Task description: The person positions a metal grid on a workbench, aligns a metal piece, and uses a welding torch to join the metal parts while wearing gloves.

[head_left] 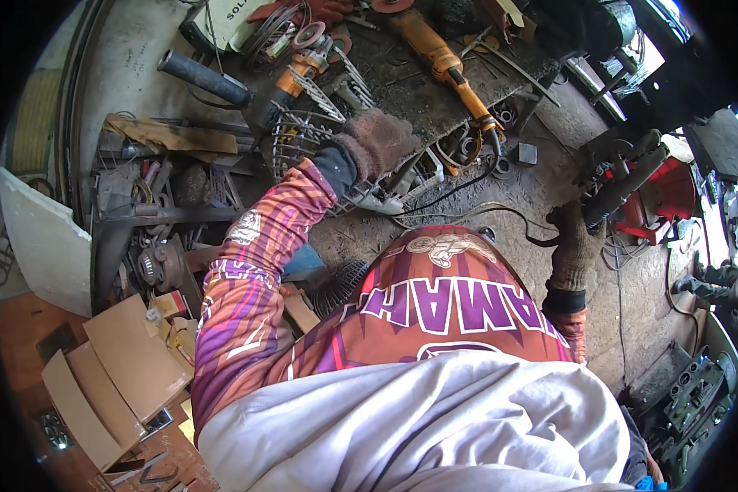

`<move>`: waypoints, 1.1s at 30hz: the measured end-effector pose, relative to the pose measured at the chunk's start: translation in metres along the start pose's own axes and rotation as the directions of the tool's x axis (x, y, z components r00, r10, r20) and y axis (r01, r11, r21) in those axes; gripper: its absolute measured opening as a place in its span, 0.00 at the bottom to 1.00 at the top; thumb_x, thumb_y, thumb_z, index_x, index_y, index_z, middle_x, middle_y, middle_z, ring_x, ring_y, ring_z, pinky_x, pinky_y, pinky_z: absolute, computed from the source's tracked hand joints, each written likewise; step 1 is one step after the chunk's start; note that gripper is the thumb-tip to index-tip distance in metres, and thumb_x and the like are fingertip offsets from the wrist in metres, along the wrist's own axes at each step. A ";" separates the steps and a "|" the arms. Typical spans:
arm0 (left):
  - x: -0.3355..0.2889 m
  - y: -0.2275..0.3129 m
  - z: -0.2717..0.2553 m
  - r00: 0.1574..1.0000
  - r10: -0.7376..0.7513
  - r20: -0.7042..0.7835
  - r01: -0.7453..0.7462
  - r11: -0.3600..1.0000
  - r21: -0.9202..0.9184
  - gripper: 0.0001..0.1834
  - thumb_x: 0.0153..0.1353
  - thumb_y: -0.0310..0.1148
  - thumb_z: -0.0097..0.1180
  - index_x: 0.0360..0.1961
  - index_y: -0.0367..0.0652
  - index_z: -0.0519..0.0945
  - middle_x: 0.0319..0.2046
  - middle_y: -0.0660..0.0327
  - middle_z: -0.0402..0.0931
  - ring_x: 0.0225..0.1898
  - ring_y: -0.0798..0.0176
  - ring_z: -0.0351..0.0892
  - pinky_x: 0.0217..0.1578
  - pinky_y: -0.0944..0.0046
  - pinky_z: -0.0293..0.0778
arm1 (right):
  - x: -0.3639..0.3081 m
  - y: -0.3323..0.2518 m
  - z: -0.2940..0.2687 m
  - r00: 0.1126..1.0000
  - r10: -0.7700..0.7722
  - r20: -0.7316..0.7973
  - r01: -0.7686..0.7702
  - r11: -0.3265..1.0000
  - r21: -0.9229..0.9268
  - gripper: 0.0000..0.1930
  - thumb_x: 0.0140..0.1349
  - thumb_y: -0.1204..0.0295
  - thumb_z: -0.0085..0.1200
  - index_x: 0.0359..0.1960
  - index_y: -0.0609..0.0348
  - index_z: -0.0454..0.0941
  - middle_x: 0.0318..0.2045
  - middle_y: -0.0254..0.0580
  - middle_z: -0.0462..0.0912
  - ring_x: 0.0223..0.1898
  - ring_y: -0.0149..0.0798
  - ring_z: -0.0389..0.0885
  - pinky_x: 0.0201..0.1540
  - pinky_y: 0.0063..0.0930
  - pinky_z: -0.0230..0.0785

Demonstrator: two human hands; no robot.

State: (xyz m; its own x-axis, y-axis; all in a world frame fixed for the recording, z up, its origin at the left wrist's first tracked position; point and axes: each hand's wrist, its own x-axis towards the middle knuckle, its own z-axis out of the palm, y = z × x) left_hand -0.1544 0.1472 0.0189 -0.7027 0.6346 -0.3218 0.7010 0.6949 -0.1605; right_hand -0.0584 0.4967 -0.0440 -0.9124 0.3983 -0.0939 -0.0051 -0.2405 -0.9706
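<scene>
My left hand, in a worn brown-grey work glove, is at the near edge of the dark workbench, beside a metal wire basket. Its fingers look curled, but what they hold, if anything, is hidden. Low on the right, my right hand, also gloved, is closed around the end of a dark cylindrical tool, whose far end is hard to make out. An orange angle grinder lies left of centre on the bench, and a longer orange power tool lies farther right.
A black pipe juts out at the upper left. Cardboard boxes stand at lower left, below a cluttered metal shelf. Cables cross the floor. Behind the tool is a red object; metal parts fill a tray at lower right.
</scene>
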 end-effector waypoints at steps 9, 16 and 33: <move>0.004 0.021 0.004 0.958 -0.245 0.145 0.252 0.967 -0.028 0.13 0.58 0.33 0.54 0.44 0.55 0.82 0.39 0.57 0.80 0.40 0.49 0.84 0.38 0.50 0.78 | 0.001 0.006 0.003 1.000 0.004 0.005 -0.004 1.000 -0.020 0.16 0.61 0.76 0.59 0.50 0.66 0.73 0.30 0.43 0.81 0.28 0.36 0.83 0.30 0.29 0.77; -0.007 0.020 -0.005 0.932 -0.345 0.111 0.352 0.935 -0.052 0.10 0.56 0.34 0.58 0.37 0.48 0.86 0.37 0.57 0.84 0.40 0.50 0.85 0.39 0.51 0.78 | -0.001 0.006 -0.004 1.000 0.018 0.003 -0.018 1.000 0.011 0.17 0.62 0.76 0.59 0.51 0.66 0.73 0.31 0.43 0.80 0.28 0.36 0.82 0.31 0.30 0.77; -0.041 -0.108 -0.035 0.675 -0.511 -0.533 0.401 0.860 -0.316 0.17 0.60 0.45 0.59 0.45 0.48 0.82 0.41 0.52 0.82 0.43 0.49 0.82 0.44 0.53 0.76 | -0.004 -0.011 0.005 0.999 0.030 0.009 -0.031 0.999 0.014 0.15 0.61 0.74 0.60 0.48 0.65 0.73 0.29 0.41 0.80 0.26 0.35 0.81 0.30 0.29 0.76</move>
State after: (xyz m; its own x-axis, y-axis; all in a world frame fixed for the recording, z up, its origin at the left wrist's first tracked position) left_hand -0.2057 0.0585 0.0820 -0.8970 0.2536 0.3621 0.2823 0.9589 0.0276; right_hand -0.0570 0.4936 -0.0317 -0.9159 0.3826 -0.1213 0.0169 -0.2653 -0.9640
